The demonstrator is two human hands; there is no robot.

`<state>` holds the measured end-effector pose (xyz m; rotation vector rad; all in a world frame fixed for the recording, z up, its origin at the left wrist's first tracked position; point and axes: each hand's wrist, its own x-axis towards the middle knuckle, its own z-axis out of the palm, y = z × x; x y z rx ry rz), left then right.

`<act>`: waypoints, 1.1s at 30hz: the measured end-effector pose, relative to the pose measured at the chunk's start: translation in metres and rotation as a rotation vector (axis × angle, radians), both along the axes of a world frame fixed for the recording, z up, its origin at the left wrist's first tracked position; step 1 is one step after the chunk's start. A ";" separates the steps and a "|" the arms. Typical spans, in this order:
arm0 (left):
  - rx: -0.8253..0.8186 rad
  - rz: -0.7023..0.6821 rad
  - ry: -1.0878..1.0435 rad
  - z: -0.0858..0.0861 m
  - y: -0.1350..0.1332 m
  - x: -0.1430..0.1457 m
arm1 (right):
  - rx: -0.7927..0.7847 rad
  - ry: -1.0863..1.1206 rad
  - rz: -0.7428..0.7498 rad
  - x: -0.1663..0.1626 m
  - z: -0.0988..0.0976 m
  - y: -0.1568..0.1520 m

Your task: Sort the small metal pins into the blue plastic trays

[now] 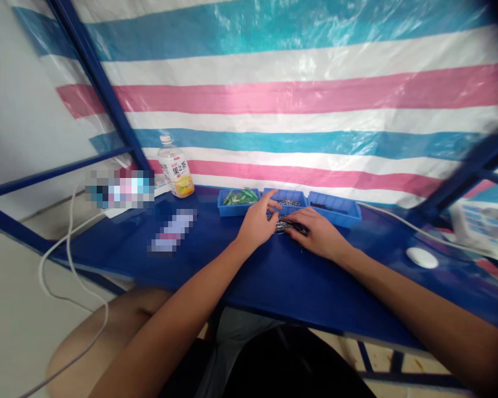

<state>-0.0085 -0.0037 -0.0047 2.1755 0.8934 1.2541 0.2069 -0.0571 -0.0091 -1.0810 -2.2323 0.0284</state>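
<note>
A pile of small slender pieces [286,225], some silvery and some dark, lies on the blue desk between my hands. My left hand [256,222] is at the pile's left side, its index finger stretched out and the other fingers partly bent. From the right, my right hand [315,232] touches the pile, thumb and fingers apart around the dark pieces. Just behind are three blue bins: the left bin [236,210] has green pieces [243,196], the middle bin [296,209] silvery pieces, the right bin [340,218] some dark pieces. Exact kinds are too small to tell.
A drink bottle [176,168] stands at the back left, near a blurred-out flat object [173,232]. A white computer mouse [422,257] lies at right. White cables [68,232] hang at left. Blue frame posts [103,83] and a striped sheet [274,99] enclose the desk.
</note>
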 end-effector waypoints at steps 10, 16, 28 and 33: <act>-0.016 -0.005 0.028 0.000 -0.001 0.001 | 0.083 -0.255 -0.056 -0.006 -0.008 0.003; -0.017 -0.015 0.058 0.001 -0.001 0.000 | 0.028 -0.081 -0.099 -0.005 -0.007 0.000; -0.062 -0.053 0.114 0.005 -0.010 0.000 | -0.033 0.247 -0.188 0.001 -0.004 0.004; -0.098 -0.142 0.148 0.006 -0.014 -0.001 | -0.059 0.300 -0.204 0.000 -0.002 -0.002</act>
